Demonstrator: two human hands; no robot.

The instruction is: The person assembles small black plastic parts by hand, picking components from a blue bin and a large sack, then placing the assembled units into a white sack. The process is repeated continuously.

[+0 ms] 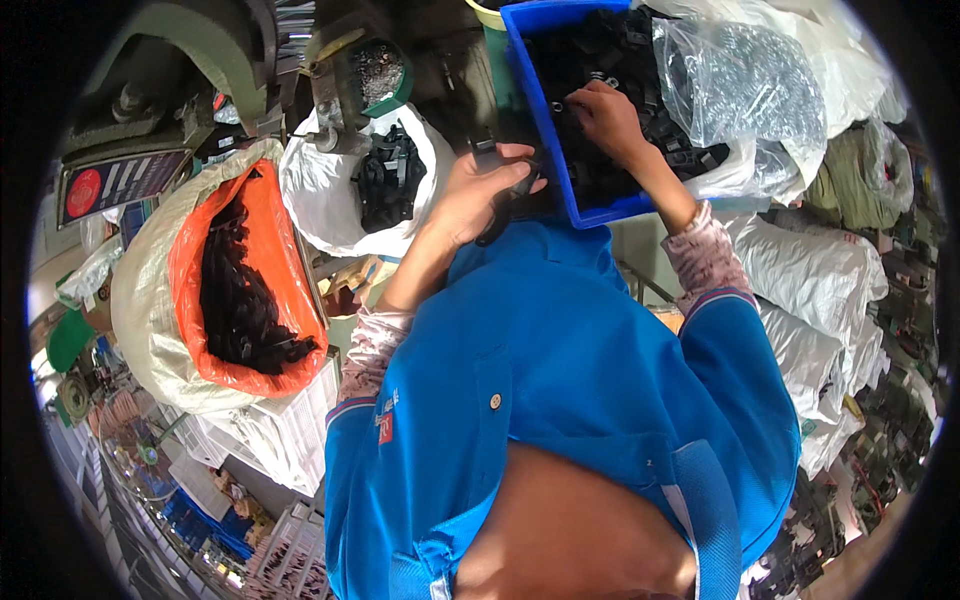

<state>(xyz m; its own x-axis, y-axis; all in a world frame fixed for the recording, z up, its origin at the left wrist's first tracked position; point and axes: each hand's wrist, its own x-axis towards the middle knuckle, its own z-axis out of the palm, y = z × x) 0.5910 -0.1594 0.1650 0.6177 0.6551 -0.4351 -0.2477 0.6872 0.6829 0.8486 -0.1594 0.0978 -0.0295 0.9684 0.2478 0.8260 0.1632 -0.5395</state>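
Note:
My left hand (pixel 478 190) is closed around a black part (pixel 486 155) that sticks out past the thumb and fingers. Its full shape is hidden by the hand. My right hand (pixel 610 118) reaches over the blue bin (pixel 553 170), with its fingers curled together in a pinch just above the black parts (pixel 640 95) heaped inside. Whatever those fingers hold is too small to make out. A small shiny piece shows beside the fingertips.
A white sack (pixel 310 200) of black pieces stands left of my left hand. Farther left is an orange-lined sack (pixel 185 260) of black strips. Clear plastic (pixel 740 90) drapes over the bin's right side. A green bowl (pixel 400 95) of small metal bits sits near the machine.

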